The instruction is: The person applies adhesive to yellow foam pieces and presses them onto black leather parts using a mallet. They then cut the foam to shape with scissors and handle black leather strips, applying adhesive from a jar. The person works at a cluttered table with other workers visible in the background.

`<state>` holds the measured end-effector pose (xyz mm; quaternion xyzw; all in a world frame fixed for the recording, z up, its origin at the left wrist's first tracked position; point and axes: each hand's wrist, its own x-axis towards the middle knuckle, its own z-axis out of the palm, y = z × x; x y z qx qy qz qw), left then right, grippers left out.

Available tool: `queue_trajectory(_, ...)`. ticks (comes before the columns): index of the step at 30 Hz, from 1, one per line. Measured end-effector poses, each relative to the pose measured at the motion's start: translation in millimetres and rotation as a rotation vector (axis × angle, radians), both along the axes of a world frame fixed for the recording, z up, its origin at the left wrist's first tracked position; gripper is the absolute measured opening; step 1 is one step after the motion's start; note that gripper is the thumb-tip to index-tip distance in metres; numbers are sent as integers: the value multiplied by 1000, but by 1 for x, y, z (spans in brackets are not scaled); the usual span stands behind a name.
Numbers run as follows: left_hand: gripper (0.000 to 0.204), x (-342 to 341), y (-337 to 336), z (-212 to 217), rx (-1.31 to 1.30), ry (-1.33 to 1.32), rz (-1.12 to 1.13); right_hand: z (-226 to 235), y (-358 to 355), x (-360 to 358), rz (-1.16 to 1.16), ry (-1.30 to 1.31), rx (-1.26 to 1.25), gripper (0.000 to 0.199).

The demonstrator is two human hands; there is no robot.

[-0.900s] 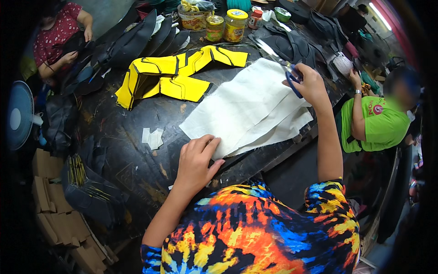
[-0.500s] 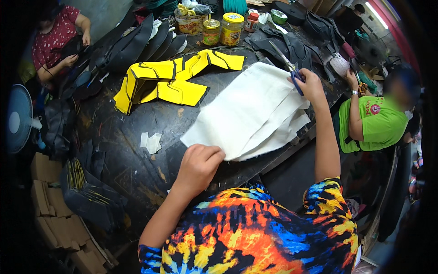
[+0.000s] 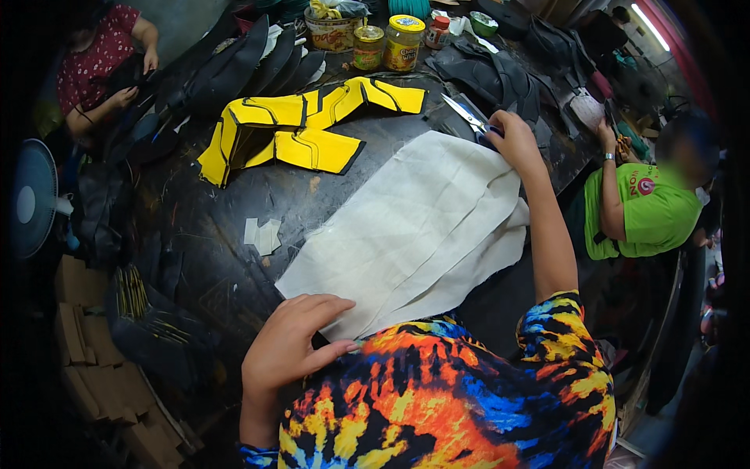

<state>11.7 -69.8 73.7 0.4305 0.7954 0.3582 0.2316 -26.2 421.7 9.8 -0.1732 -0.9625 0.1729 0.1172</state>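
Observation:
A stack of white cloth pieces (image 3: 398,223) lies slantwise on the dark table in front of me, its near edge against my shirt. My left hand (image 3: 297,340) rests at the near left corner of the cloth. Its fingers stretch over the cloth's edge and the thumb stands apart. At the far right corner, my right hand (image 3: 514,144) is closed round the dark handles of a pair of scissors (image 3: 467,116). The blades point away to the left, past the cloth. Part of the handles is hidden by my fingers.
Black-edged yellow folded pieces (image 3: 316,148) lie beyond the cloth, with small white scraps (image 3: 263,236) to the left. Jars (image 3: 404,43) and black pieces (image 3: 488,74) line the far side. A person in green (image 3: 644,199) is at right, another in red (image 3: 98,59) at far left.
The cloth has shifted toward me and to the left. My left hand has gone from pinching its corner to spread fingers. The scissors have swung to point further left.

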Motion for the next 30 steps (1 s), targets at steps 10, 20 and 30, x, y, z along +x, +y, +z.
queue_trajectory(10, 45, -9, 22, -32, 82, 93, 139, 18, -67, 46, 85, -349, -109, 82)
queue_trajectory(20, 51, -7, 33, -42, 13, 110, 64, 23, -65, 70, 204, -65, -625, 43)
queue_trajectory(30, 61, -17, 57, -57, 246, -477, 499, 121, -132, 66, 716, 30, -1028, 64)
